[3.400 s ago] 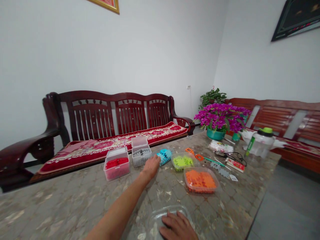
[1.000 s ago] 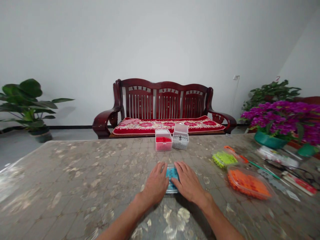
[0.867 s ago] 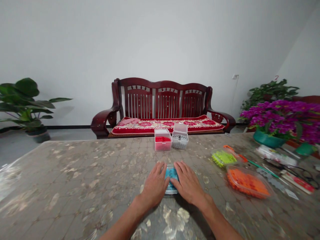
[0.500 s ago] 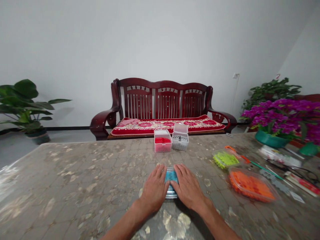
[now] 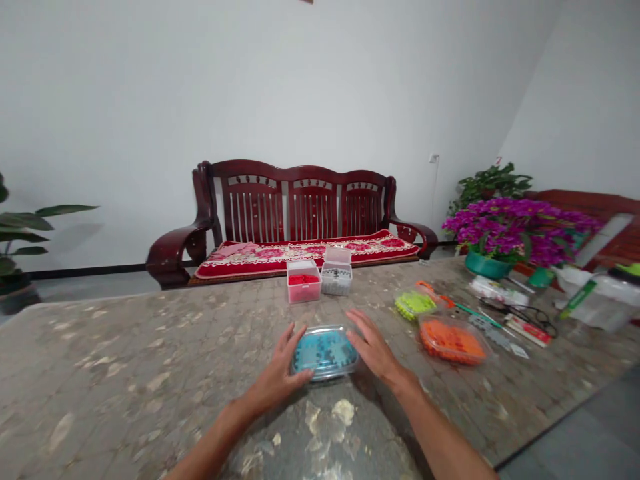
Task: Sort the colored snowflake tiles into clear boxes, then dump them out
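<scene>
A clear lidded container of blue pieces (image 5: 325, 352) rests on the patterned table (image 5: 165, 373) between my hands. At its left side is my left hand (image 5: 281, 375), fingers apart, the thumb along the container's near left edge. My right hand (image 5: 373, 347) is at the right edge with its fingers spread, the fingertips by the far right corner. Neither hand is closed around the container. Whether the fingertips touch its rim is hard to tell.
Beyond stand open boxes of red pieces (image 5: 304, 288) and grey pieces (image 5: 337, 280). To the right lie containers of green pieces (image 5: 416, 303) and orange pieces (image 5: 453, 340), a black cable (image 5: 537, 317), a flower pot (image 5: 487, 265) and a plastic bag (image 5: 603, 303).
My hands have moved apart, off the top of the blue container to its two sides, uncovering its lid. The view has turned to the right.
</scene>
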Available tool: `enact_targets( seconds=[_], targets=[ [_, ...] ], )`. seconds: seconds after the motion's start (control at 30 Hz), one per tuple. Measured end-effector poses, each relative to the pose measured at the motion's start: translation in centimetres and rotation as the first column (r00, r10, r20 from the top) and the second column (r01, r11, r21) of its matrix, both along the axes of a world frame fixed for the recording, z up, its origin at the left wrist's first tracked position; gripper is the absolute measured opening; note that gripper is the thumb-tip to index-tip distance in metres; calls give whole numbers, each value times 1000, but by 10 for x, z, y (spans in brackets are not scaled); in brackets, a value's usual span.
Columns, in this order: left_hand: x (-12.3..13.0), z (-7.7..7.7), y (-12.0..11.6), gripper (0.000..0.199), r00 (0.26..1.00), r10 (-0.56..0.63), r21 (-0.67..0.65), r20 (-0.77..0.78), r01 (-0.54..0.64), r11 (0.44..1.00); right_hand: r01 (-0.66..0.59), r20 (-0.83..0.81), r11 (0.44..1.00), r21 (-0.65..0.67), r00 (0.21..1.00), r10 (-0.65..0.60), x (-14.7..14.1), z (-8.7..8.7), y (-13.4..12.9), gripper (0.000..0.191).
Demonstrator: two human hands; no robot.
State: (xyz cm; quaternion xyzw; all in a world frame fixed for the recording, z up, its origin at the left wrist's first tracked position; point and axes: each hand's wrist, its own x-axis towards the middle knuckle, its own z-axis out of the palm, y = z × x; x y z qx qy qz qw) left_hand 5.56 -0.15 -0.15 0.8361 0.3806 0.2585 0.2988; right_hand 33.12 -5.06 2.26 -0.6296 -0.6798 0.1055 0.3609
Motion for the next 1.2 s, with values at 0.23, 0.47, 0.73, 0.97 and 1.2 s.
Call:
enact_targets(
  seconds=[0.23, 0.47, 0.73, 0.97, 1.2],
  targets=[
    [3, -3, -6, 75, 999, -15, -1, -43, 15, 1000, 578, 539, 803, 143, 635, -553, 107, 7, -45, 47],
    [108, 9, -15, 64, 947, 235, 157, -218, -203, 966, 376, 606, 868, 325, 621, -496, 141, -35, -91, 39],
    [222, 17, 21, 64, 890, 392, 113, -233, -375, 920, 262, 565, 846, 464, 648, -511, 120, -47, -117, 47],
    [258, 15, 65, 67, 978, 113, 101, -176, -97, 990, 257, 513, 820, 511, 675, -531, 115, -51, -120, 43],
    [280, 26, 68, 67, 981, -140, 245, -136, 171, 954, 233, 498, 813, 533, 691, -524, 114, -47, -117, 35]
  ],
)
